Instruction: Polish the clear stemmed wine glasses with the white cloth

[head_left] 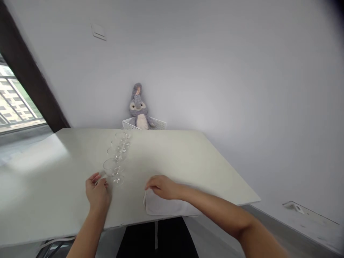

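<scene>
Several clear stemmed glasses (110, 165) stand upright in a row running away from me on the white table. Just left of the nearest glass is my left hand (97, 189), its fingers apart and slightly curled, holding nothing. A folded white cloth (169, 207) lies at the table's front edge. Over its far left corner, my right hand (163, 186) bends its fingers down onto the cloth's edge, closed on it; the fingertips are partly hidden.
The white table (172, 154) has its far edge near a grey wall. Behind that edge, a grey plush toy (138, 111) sits in a white perforated basket (160, 124). A black seat (158, 238) is below the front edge. On the left is a dark-framed window.
</scene>
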Available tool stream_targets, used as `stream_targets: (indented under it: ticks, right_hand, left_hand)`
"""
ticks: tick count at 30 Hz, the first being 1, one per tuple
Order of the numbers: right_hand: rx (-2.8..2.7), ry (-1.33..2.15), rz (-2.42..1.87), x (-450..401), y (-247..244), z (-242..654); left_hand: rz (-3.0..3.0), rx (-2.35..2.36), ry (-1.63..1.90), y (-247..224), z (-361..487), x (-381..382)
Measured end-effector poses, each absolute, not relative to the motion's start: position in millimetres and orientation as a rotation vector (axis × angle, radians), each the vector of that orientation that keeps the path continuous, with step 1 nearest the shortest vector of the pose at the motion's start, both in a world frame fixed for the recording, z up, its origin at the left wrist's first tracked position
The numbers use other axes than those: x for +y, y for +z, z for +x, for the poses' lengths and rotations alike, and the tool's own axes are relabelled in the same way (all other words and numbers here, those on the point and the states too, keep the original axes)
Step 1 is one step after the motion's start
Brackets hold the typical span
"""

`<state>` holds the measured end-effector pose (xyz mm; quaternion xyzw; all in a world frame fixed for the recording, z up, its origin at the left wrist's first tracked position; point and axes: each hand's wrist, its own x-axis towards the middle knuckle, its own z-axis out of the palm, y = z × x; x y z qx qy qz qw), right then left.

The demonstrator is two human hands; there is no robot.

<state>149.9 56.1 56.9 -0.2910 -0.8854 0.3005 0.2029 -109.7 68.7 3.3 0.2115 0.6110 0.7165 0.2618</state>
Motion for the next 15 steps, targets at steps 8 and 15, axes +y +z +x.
stream_targets:
  ticks: [8, 15]
  right_hand:
    - [-2.610, 0.599, -0.651, 13.5, 27.8, 238.8]
    - [-2.547, 0.475, -0.706, 19.8, 13.3, 232.6]
  left_hand:
    - [0.559, 1.630, 1.925, 2.5, -110.5, 70.5]
    - [0.483, 1.589, 1.951, 12.3, -106.8, 66.9]
